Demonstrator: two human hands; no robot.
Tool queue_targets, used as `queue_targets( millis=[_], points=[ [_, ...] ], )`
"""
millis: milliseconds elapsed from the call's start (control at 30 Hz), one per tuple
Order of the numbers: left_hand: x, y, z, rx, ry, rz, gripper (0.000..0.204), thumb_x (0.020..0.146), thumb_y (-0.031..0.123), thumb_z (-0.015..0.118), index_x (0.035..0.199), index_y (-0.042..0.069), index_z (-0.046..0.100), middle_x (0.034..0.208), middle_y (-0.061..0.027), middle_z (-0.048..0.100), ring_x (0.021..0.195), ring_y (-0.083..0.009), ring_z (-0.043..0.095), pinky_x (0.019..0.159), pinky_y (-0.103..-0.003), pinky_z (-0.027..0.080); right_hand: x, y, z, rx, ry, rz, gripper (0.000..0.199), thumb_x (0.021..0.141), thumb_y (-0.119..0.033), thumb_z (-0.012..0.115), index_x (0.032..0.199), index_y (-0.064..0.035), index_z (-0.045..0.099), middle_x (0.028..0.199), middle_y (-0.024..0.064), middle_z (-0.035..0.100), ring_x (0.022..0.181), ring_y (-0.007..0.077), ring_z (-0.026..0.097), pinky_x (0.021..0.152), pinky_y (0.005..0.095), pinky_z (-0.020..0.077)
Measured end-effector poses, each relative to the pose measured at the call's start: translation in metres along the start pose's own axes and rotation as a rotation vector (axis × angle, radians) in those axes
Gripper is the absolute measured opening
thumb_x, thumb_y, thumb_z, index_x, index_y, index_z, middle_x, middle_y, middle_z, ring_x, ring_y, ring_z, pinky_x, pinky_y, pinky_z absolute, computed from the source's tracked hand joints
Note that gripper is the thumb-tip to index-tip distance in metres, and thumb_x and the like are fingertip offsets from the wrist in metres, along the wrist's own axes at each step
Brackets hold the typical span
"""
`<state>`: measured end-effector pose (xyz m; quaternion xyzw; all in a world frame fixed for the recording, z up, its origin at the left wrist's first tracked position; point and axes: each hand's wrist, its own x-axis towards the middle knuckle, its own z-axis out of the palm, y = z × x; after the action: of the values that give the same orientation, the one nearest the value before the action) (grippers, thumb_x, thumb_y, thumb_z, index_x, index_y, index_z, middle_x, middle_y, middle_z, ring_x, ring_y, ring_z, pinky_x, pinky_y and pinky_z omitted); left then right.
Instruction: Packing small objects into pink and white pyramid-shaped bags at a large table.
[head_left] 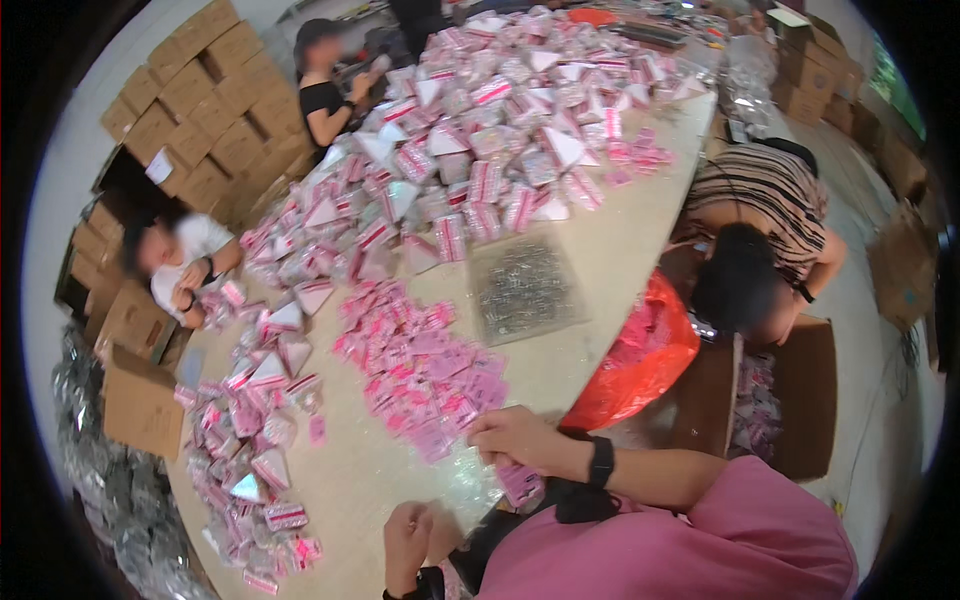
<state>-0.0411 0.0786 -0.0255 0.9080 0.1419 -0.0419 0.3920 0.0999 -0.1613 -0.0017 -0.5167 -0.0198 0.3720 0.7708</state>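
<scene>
My right hand [520,440], with a dark band at its wrist, hovers at the near end of a heap of small pink cards [420,360]. Its fingers are curled in, and what they hold, if anything, is hidden. Just below that hand shows a pink packet [520,486]; whether the hand grips it I cannot tell. Closer to me and to the left, my left hand [406,540] is raised over the table's near edge, slightly blurred, its fingers bent together. Anything between them is too small to make out.
A shallow clear tray [525,285] of small metal pieces sits beyond the cards. Wrapped pink-and-white packs [480,150] pile across the table [625,240]. At right are a red bag [640,360], an open carton [808,400] and a bending person [765,210]. Two people work at far left.
</scene>
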Motion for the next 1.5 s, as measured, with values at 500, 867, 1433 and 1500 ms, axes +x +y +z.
queue_targets(
  millis=[500,867,1433,1500],
  points=[
    [0.017,0.045,0.025,0.209,0.286,0.429,0.033,0.074,0.026,0.065,0.091,-0.002,0.058,0.094,-0.0253,0.053,0.094,-0.0407,0.048,0.078,-0.048,0.041,0.006,0.016,-0.016,0.076,-0.029,-0.006,0.011,0.089,-0.009,0.055,0.094,0.0003,0.058,0.07,0.005,0.057,0.05,0.0066,0.044,0.046,0.0191,0.0336],
    [0.103,0.038,0.054,0.414,0.213,0.175,0.083,0.072,0.033,0.068,0.137,0.002,0.026,0.138,-0.0272,0.028,0.123,-0.0507,0.03,0.096,-0.058,0.034,0.014,0.023,-0.037,0.073,0.117,0.005,0.008,0.089,-0.009,0.055,0.089,-0.0016,0.059,0.068,0.0053,0.058,0.051,0.0077,0.044,0.049,0.0204,0.0357],
    [0.099,0.026,0.035,0.359,0.313,0.342,0.059,0.075,0.026,0.066,0.125,0.004,0.043,0.123,-0.0251,0.046,0.114,-0.0483,0.041,0.093,-0.05,0.04,0.027,0.042,-0.053,0.146,0.062,0.063,0.007,0.09,-0.011,0.056,0.09,-0.0041,0.058,0.071,0.0037,0.058,0.056,0.0093,0.049,0.05,0.0208,0.0381],
    [0.072,0.02,0.03,0.297,0.307,0.46,0.055,0.076,0.022,0.065,0.124,0.004,0.046,0.12,-0.0245,0.049,0.11,-0.0454,0.044,0.089,-0.05,0.041,0.023,0.035,-0.052,0.126,0.054,0.071,0.008,0.09,-0.011,0.056,0.092,-0.0038,0.058,0.071,0.0038,0.058,0.057,0.0095,0.05,0.051,0.0209,0.0386]
  ],
)
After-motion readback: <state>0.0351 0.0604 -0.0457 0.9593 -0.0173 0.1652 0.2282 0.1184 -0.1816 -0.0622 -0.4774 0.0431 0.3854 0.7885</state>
